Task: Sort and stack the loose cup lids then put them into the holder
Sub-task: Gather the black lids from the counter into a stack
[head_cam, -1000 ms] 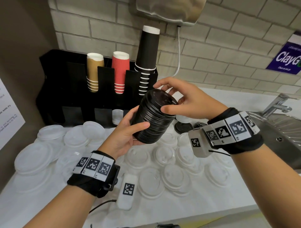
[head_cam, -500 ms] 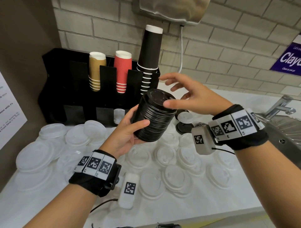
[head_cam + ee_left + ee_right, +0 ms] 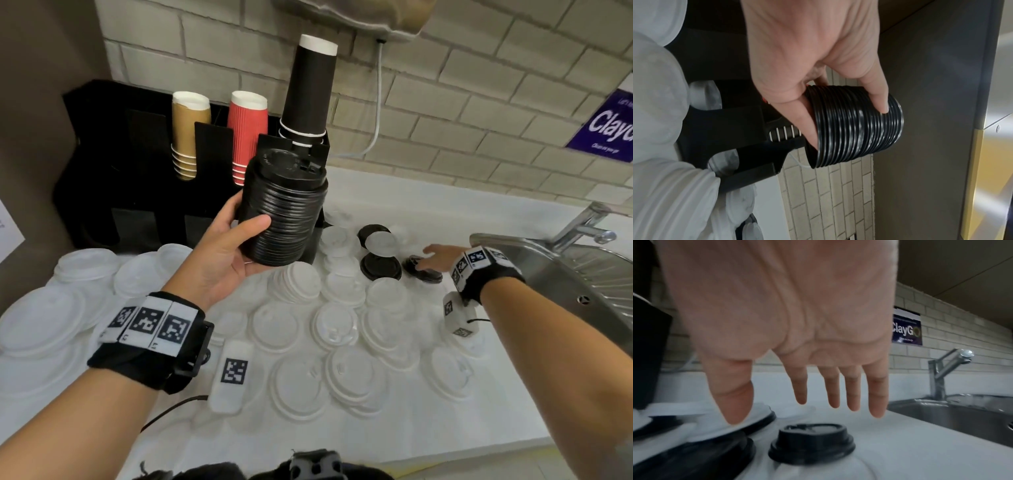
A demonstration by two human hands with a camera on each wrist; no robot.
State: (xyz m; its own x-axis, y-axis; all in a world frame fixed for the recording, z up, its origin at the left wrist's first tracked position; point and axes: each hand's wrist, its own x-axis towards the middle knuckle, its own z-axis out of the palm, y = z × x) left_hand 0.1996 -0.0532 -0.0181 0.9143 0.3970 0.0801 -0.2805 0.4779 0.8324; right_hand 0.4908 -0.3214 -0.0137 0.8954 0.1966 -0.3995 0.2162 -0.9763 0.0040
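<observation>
My left hand (image 3: pixel 233 246) grips a tall stack of black lids (image 3: pixel 282 209), thumb in front and fingers behind, held up before the black holder (image 3: pixel 102 154). The left wrist view shows the same stack of black lids (image 3: pixel 855 123) between the thumb and fingers of that hand (image 3: pixel 838 113). My right hand (image 3: pixel 436 257) hovers low over a loose black lid (image 3: pixel 423 269) on the counter, fingers straight and spread. From the right wrist, the right hand (image 3: pixel 801 412) hangs just above that black lid (image 3: pixel 812 444), apart from it. Several white lids (image 3: pixel 332 325) lie scattered across the counter.
The holder carries stacks of brown cups (image 3: pixel 186 133), red cups (image 3: pixel 246 133) and black cups (image 3: pixel 308 89). Two more black lids (image 3: pixel 380 267) lie beside the holder. A steel sink (image 3: pixel 565 274) with a tap (image 3: pixel 582 226) is at the right. A white tagged block (image 3: pixel 233 373) lies near the front.
My right hand left the top of the black stack and swept down to the right, to the loose black lid on the counter. My left hand has lifted the stack more upright.
</observation>
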